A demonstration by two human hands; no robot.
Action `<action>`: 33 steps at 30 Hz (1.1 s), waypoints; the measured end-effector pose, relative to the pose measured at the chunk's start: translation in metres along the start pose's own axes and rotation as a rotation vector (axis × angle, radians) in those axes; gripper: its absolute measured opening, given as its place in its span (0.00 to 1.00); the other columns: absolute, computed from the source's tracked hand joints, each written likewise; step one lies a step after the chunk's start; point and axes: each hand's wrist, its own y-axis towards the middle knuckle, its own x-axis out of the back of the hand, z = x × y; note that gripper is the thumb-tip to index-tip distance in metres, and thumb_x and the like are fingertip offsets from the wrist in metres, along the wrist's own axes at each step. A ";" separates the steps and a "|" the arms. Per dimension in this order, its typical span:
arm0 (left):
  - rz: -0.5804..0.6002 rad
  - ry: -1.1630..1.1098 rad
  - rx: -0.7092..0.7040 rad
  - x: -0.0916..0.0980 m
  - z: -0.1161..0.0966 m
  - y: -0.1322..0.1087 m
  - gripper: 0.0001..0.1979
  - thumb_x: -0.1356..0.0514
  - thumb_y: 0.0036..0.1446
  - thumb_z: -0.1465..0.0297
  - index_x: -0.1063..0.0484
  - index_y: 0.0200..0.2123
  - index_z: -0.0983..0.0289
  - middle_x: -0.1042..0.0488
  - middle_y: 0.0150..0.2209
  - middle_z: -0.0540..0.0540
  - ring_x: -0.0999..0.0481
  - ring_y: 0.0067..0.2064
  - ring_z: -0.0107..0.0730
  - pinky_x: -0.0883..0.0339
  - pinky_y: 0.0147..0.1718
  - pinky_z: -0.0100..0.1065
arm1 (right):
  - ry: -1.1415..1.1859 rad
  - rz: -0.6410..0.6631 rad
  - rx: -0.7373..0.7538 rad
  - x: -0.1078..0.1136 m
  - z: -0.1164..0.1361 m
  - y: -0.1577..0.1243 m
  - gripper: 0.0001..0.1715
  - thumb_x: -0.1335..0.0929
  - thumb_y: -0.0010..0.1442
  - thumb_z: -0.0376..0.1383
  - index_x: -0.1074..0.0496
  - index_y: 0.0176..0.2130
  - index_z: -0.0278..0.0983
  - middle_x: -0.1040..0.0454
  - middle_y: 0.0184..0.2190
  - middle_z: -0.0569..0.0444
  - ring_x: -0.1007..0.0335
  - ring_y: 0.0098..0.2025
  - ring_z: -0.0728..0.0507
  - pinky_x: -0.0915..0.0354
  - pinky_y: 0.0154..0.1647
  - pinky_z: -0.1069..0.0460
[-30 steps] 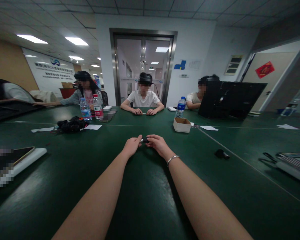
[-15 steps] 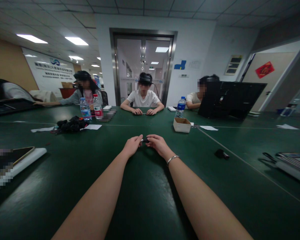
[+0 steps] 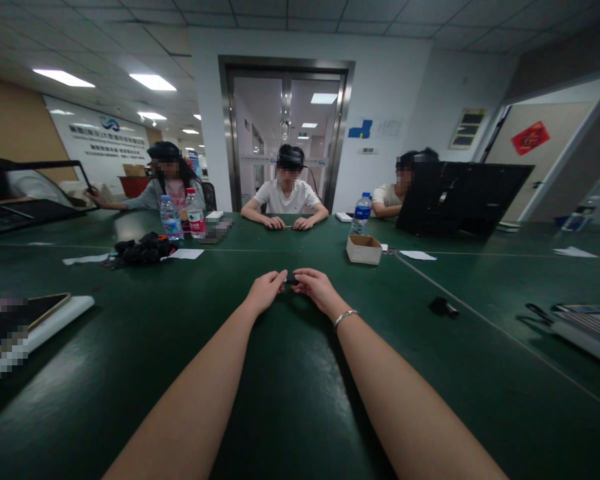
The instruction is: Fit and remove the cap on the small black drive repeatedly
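Observation:
My left hand (image 3: 266, 291) and my right hand (image 3: 317, 289) meet over the dark green table (image 3: 290, 400), both arms stretched forward. Between the fingertips sits a small black object (image 3: 291, 280) with a bit of metal at its left end. Both hands pinch it, the left from the left side, the right from above and the right side. A silver bracelet (image 3: 345, 317) circles my right wrist. A second small black object (image 3: 443, 307) lies on the table to the right of my hands.
A small cardboard box (image 3: 364, 250) stands beyond my hands. Water bottles (image 3: 171, 218), a pile of black items (image 3: 143, 248) and paper sheets lie at the left. Three people sit at the far side. An open laptop (image 3: 460, 199) stands at the right, a tablet (image 3: 30, 320) at the near left.
My hands have hardly moved on the small black object. At the far left a person has lifted a laptop lid.

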 end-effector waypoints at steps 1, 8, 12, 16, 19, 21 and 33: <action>0.001 -0.002 -0.015 0.000 0.001 0.000 0.26 0.53 0.53 0.47 0.30 0.26 0.63 0.26 0.27 0.53 0.29 0.31 0.33 0.39 0.32 0.32 | 0.001 -0.002 -0.001 0.000 0.000 0.000 0.07 0.31 0.50 0.27 0.28 0.33 0.32 0.26 0.21 0.55 0.28 0.22 0.51 0.31 0.25 0.57; 0.001 0.026 -0.015 0.001 0.000 0.001 0.26 0.53 0.54 0.48 0.29 0.25 0.63 0.26 0.27 0.53 0.29 0.30 0.33 0.39 0.32 0.32 | 0.008 0.003 -0.003 -0.001 0.001 -0.001 0.06 0.31 0.50 0.26 0.28 0.32 0.32 0.26 0.22 0.55 0.28 0.22 0.51 0.31 0.25 0.57; 0.001 0.029 0.003 0.001 0.001 0.000 0.28 0.55 0.54 0.47 0.29 0.24 0.63 0.27 0.26 0.53 0.30 0.29 0.33 0.40 0.31 0.32 | 0.003 0.002 -0.006 -0.001 0.002 -0.001 0.06 0.32 0.50 0.26 0.28 0.32 0.32 0.26 0.22 0.55 0.29 0.22 0.51 0.31 0.25 0.57; 0.004 0.018 -0.041 0.000 0.002 0.000 0.26 0.52 0.53 0.47 0.29 0.26 0.63 0.26 0.27 0.52 0.31 0.29 0.31 0.40 0.32 0.31 | 0.014 0.006 -0.002 0.000 0.001 -0.001 0.06 0.32 0.50 0.26 0.28 0.33 0.32 0.26 0.22 0.54 0.28 0.22 0.51 0.31 0.25 0.57; 0.013 0.028 -0.027 0.001 0.002 0.000 0.27 0.53 0.53 0.47 0.29 0.25 0.63 0.27 0.26 0.52 0.31 0.29 0.32 0.40 0.32 0.32 | 0.008 0.011 0.003 0.000 0.001 -0.001 0.06 0.32 0.50 0.27 0.28 0.33 0.32 0.25 0.23 0.54 0.28 0.22 0.51 0.31 0.25 0.57; 0.012 0.025 -0.003 0.001 0.001 0.000 0.28 0.55 0.54 0.47 0.29 0.25 0.63 0.27 0.26 0.53 0.31 0.29 0.32 0.40 0.31 0.32 | 0.005 0.010 0.002 0.000 0.001 0.000 0.06 0.31 0.50 0.27 0.28 0.33 0.32 0.25 0.23 0.53 0.28 0.23 0.50 0.31 0.26 0.57; -0.007 0.056 0.023 0.001 -0.003 -0.001 0.29 0.56 0.55 0.47 0.30 0.22 0.63 0.28 0.24 0.52 0.31 0.27 0.32 0.43 0.29 0.32 | 0.024 0.028 0.005 0.002 -0.002 0.003 0.07 0.30 0.48 0.27 0.28 0.32 0.33 0.26 0.21 0.55 0.29 0.22 0.50 0.31 0.25 0.57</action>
